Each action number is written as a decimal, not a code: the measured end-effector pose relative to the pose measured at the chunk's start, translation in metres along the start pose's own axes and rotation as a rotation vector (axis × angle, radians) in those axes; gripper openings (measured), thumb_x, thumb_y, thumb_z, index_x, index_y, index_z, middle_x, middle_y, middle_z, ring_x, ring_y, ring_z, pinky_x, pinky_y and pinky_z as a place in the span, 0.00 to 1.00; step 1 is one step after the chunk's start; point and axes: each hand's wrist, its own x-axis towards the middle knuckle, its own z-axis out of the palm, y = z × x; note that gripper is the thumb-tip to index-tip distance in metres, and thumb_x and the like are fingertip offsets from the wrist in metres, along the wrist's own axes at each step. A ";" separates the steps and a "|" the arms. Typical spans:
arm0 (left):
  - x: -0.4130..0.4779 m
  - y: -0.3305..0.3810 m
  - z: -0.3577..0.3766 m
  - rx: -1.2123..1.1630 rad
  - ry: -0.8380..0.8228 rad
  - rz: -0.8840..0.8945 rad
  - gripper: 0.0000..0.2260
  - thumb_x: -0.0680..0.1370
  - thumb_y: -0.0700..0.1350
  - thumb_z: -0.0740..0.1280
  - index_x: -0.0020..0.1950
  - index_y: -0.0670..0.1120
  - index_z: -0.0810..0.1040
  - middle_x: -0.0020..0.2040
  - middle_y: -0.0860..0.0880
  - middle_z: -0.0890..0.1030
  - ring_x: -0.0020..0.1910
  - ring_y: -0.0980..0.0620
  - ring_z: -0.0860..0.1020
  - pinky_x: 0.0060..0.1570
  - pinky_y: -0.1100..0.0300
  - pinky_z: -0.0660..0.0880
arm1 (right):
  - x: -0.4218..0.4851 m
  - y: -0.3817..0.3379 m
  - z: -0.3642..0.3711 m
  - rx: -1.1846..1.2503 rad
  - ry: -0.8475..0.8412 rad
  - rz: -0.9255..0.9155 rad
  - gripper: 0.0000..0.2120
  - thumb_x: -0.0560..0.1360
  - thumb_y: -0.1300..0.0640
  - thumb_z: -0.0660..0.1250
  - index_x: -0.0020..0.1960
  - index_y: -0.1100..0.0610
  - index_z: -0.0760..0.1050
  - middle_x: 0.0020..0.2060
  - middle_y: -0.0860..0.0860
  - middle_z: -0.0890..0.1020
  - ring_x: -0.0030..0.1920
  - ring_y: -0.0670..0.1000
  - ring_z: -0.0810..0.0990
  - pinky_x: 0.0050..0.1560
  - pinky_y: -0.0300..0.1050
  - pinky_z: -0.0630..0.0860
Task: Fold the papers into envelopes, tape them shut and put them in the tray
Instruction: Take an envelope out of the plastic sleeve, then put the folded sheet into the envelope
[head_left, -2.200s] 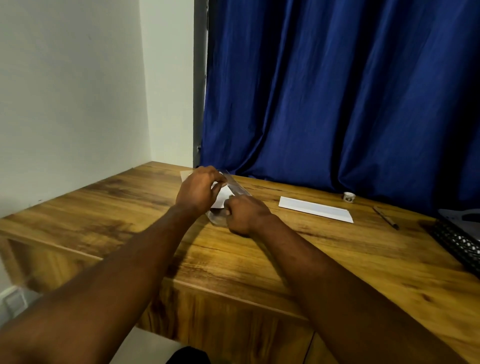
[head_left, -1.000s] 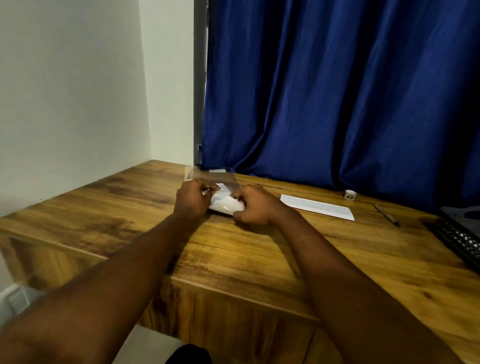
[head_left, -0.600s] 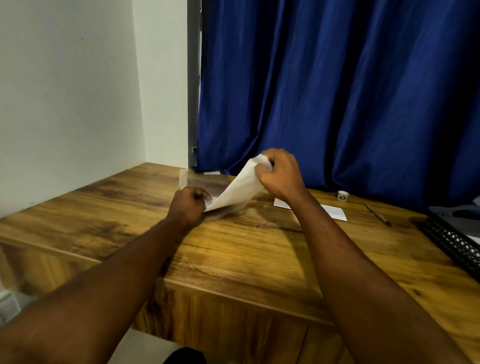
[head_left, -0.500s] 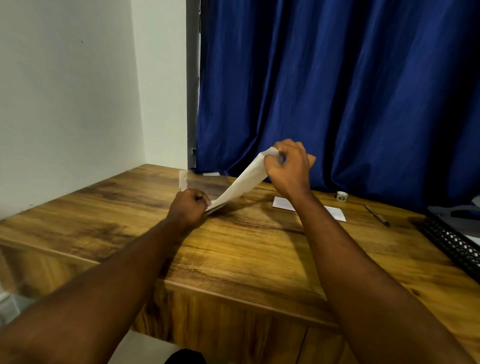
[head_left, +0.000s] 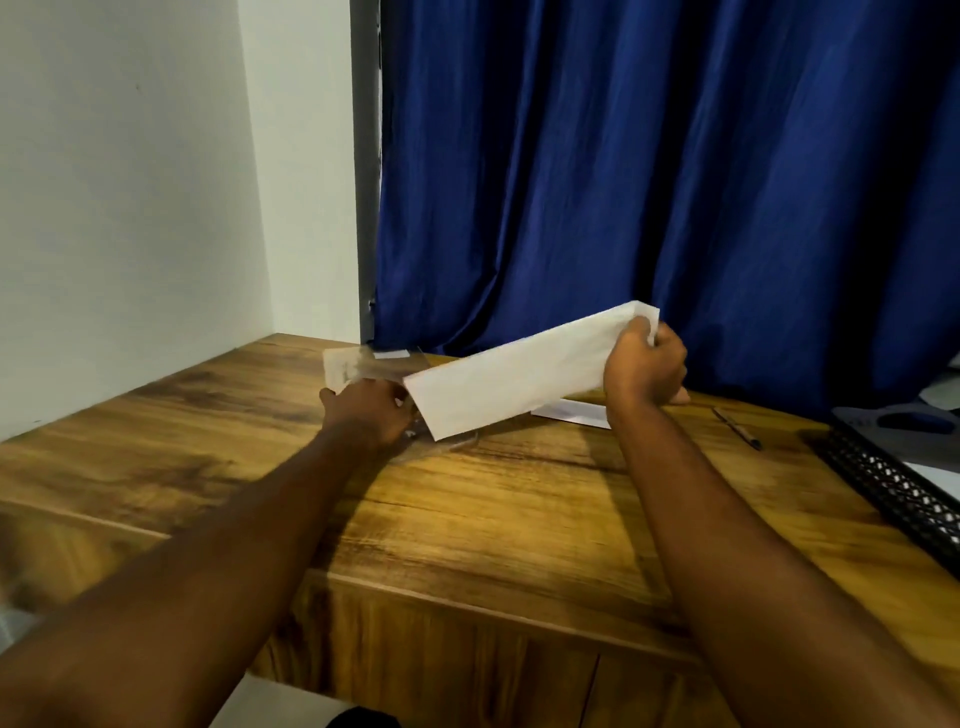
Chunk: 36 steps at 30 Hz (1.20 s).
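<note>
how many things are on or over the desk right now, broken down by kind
white papers: 2, the held paper and the flat paper behind it
clear plastic wrapper: 1
pen: 1
black mesh tray: 1
total: 5

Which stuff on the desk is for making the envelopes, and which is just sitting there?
For the job: white paper gripped by the right hand; clear plastic wrapper held by the left hand; folded white sheet on the table; black mesh tray.
Just lying about: pen; blue curtain.
</note>
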 end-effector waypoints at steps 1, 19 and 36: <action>0.000 0.000 0.001 0.034 -0.012 0.006 0.17 0.79 0.62 0.64 0.62 0.56 0.81 0.60 0.51 0.83 0.61 0.47 0.76 0.67 0.37 0.62 | 0.003 0.004 0.000 -0.027 -0.016 0.031 0.16 0.79 0.44 0.61 0.53 0.51 0.83 0.52 0.48 0.85 0.58 0.55 0.78 0.70 0.56 0.65; 0.021 0.010 0.015 0.081 -0.160 -0.031 0.33 0.76 0.76 0.54 0.67 0.56 0.78 0.74 0.44 0.71 0.72 0.39 0.69 0.67 0.26 0.65 | 0.023 0.059 -0.009 -0.197 -0.206 0.218 0.22 0.83 0.53 0.62 0.74 0.60 0.72 0.70 0.60 0.79 0.68 0.64 0.78 0.69 0.57 0.75; 0.051 0.127 0.026 -0.241 0.185 0.604 0.40 0.71 0.78 0.62 0.73 0.51 0.70 0.75 0.51 0.66 0.71 0.49 0.68 0.65 0.41 0.73 | 0.075 0.067 -0.039 -0.050 -0.641 0.401 0.07 0.81 0.59 0.69 0.57 0.60 0.79 0.45 0.55 0.85 0.33 0.50 0.78 0.24 0.41 0.70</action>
